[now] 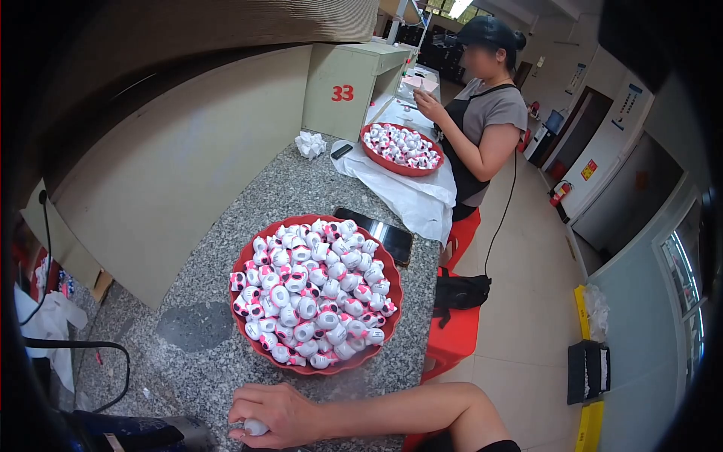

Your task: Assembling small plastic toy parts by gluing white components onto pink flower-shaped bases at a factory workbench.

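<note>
At the near end of a granite surface [248, 203], a worker's right hand [280, 414] curls its fingers, thumb drawn in, around a small white piece [256, 427]; the left hand is out of view. The piece looks light, smooth and perhaps slippery, its stiffness hard to judge, with its rounded sides the likeliest hold. The forearm [384, 410] crosses the surface's right edge. Just beyond, a red scalloped basin [392, 339] brims with white-and-pink figures [309, 294], apt to roll if nudged. Only a narrow strip of stone separates it from that right edge; wider room for moving lies leftward, around a dark patch [197, 328]. Past the basin's far rim lies a phone [392, 239]; farther along, a co-worker [489, 113] is beside a second red basin [407, 172].
</note>
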The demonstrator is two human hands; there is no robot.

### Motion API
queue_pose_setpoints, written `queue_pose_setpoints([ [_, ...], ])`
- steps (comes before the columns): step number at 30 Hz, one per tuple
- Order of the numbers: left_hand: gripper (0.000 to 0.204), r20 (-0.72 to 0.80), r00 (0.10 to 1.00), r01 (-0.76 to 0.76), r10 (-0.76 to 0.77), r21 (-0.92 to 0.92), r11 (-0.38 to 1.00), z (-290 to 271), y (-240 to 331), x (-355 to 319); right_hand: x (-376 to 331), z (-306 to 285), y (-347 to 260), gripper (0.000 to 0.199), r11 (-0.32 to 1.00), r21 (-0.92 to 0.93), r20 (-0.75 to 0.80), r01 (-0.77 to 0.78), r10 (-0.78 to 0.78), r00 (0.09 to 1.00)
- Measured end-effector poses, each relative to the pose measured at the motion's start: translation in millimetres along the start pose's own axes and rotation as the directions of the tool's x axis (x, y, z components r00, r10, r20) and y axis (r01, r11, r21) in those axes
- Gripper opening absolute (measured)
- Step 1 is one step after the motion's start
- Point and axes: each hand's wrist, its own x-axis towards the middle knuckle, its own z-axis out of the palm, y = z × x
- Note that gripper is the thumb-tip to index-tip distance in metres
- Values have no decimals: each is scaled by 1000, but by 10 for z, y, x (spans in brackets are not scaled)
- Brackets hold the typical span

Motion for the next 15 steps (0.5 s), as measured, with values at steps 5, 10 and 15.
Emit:
queue_pose_setpoints([
  [5,26,12,969,245,-245,-126,961,-7,64,-15,16,-5,-2,21,1000,-12,11,-6,6,1000],
  [10,26,89,889,458,-449,-224,861,-137,-48,39,15,-9,3,22,1000,-11,7,-2,2,1000],
  [15,27,268,691,722,-671,-303,622,-199,-53,55,3,-14,-8,22,1000,-18,15,-9,9,1000],
])
